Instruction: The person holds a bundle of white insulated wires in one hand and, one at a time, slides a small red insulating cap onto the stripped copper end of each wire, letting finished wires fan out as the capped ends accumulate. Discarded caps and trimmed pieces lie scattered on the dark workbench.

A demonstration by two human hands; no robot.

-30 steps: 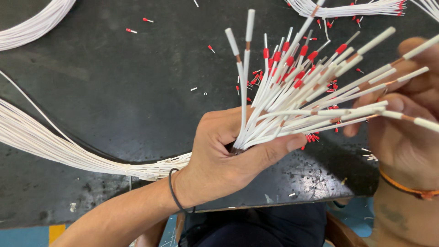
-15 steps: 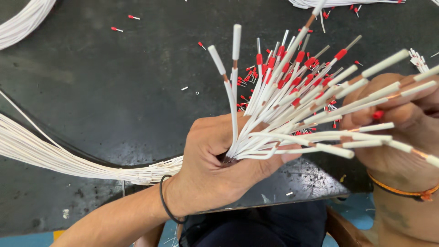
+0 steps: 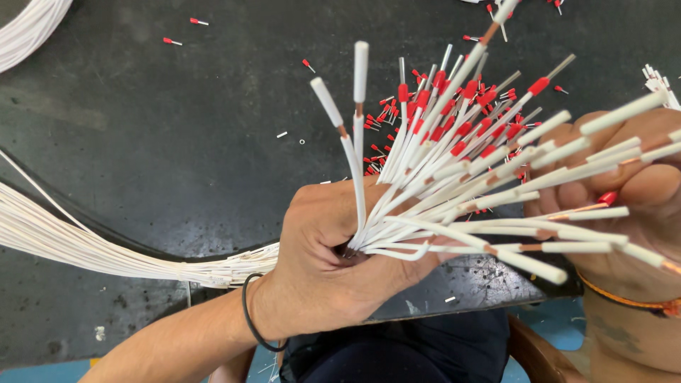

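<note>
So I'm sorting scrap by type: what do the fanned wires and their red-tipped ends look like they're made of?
The white wires look plastic-insulated, smooth and matte; copper-coloured metal shows where the sheath is cut. The red-collared ends look like plastic sleeves on silvery metal tubes. The left hand grips the bundle; the right hand touches the tips.

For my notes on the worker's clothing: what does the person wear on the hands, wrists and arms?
Both hands are bare, with no gloves or rings visible. The left hand has a thin black band around the wrist, and its forearm is uncovered, with no sleeve in view. The right hand has a thin orange band at the wrist; its forearm is also bare as far as the picture shows.
</note>
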